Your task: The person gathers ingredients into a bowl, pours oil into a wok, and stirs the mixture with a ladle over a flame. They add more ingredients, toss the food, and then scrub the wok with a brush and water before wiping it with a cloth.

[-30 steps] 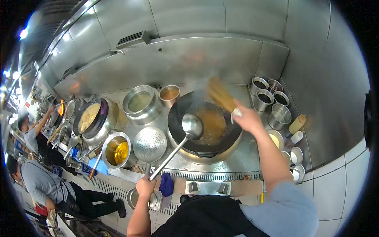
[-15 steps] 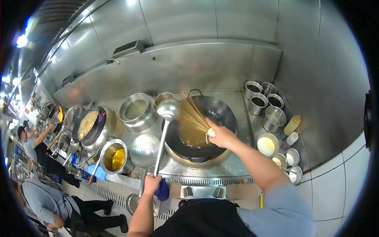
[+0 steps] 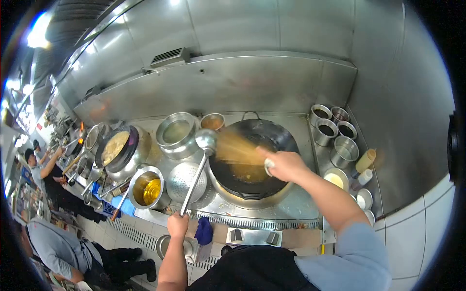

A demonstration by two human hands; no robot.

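Note:
My right hand [image 3: 286, 166] is closed round the bound end of a bamboo wok brush [image 3: 237, 149], its bristles smeared by motion. The brush lies over the left part of a black wok [image 3: 284, 140], where shallow brownish liquid [image 3: 252, 173] shows. My left hand [image 3: 178, 225] grips the end of a long-handled metal ladle [image 3: 195, 182] in front of the stove. The ladle's bowl hangs by the wok's left rim, close to the bristle tips. Beneath the ladle's handle rests a perforated strainer [image 3: 177, 180].
Left stand a pot of yellow oil [image 3: 133, 182], a large metal pot [image 3: 167, 149] and another wok [image 3: 131, 145]. Sauce pots [image 3: 324, 138] and squeeze bottles [image 3: 365, 161] line the right side. A blue cloth [image 3: 204, 230] hangs in front. Co-workers [image 3: 58, 237] stand left.
The brush has swung from a steep slant to nearly level, its bristles pointing left. My left hand has shifted left of the blue cloth with the ladle. The view has moved slightly.

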